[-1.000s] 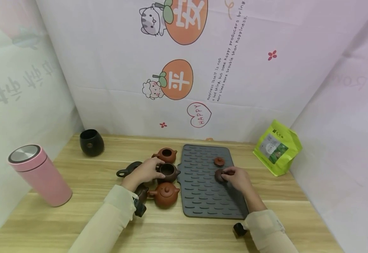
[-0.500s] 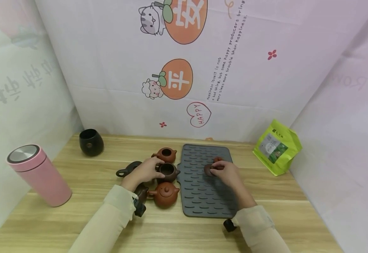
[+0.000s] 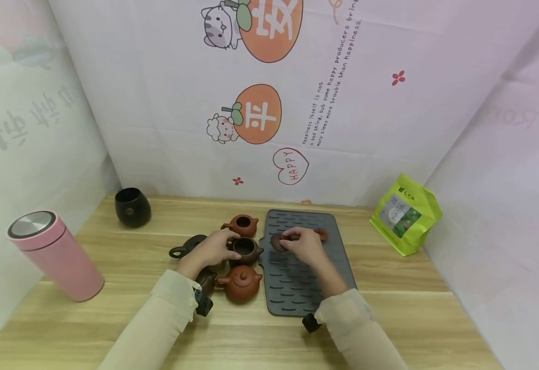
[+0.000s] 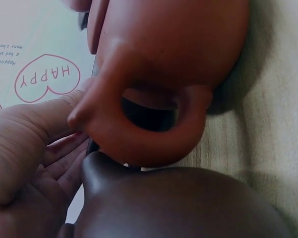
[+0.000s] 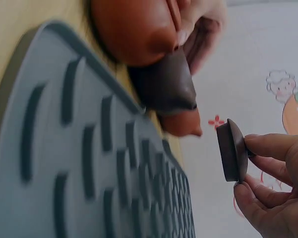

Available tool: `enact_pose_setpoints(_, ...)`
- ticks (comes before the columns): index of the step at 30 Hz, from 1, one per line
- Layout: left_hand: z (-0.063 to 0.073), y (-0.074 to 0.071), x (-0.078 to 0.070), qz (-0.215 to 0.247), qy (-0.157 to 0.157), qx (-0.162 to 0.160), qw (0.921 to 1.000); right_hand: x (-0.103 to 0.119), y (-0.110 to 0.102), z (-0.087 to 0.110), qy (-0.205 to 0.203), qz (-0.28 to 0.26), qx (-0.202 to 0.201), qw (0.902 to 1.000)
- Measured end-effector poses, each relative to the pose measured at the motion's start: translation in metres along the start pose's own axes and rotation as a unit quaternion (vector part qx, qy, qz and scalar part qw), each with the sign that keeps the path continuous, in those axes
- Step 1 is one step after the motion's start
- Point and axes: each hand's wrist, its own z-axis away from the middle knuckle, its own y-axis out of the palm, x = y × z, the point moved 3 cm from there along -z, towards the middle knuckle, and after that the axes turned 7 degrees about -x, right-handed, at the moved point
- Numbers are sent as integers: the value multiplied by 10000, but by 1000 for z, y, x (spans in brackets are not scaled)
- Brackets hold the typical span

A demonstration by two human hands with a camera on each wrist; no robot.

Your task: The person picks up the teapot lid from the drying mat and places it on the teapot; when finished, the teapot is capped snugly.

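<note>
My left hand [image 3: 213, 247] grips an uncovered dark brown teapot [image 3: 253, 255], thumb and fingers spread at either side of its round opening. In my right hand [image 3: 308, 246] is a dark brown teapot lid [image 3: 276, 242], held just right of that teapot over the grey ribbed mat [image 3: 292, 295]. The right wrist view shows the lid [image 5: 230, 152] on edge, pinched between fingertips and thumb. In front stands a lidded reddish-brown teapot [image 3: 241, 285]; behind is a smaller reddish teapot [image 3: 249, 228] with its opening bare. A reddish lid [image 3: 323, 234] lies on the mat, partly behind my right hand.
Two more dark teapots, one black [image 3: 187, 246] and one brown [image 3: 207, 280], stand left of the group, partly covered by my left arm. A black cup [image 3: 132, 208] and pink thermos [image 3: 63, 262] are farther left. A green tea bag [image 3: 406, 216] stands back right.
My right hand has carried the dark brown lid leftward across the mat, toward the uncovered dark brown teapot. My left hand has kept its place on that teapot.
</note>
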Motion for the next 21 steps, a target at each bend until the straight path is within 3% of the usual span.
enact_pose_setpoints(15,0,0,0,140,-42,44,9999,36,40,-4,-392,-58,447,9982)
enact_pose_setpoints(21,-1,0,1,152,-66,58,9998,42,55,-4,-282,55,545,9981)
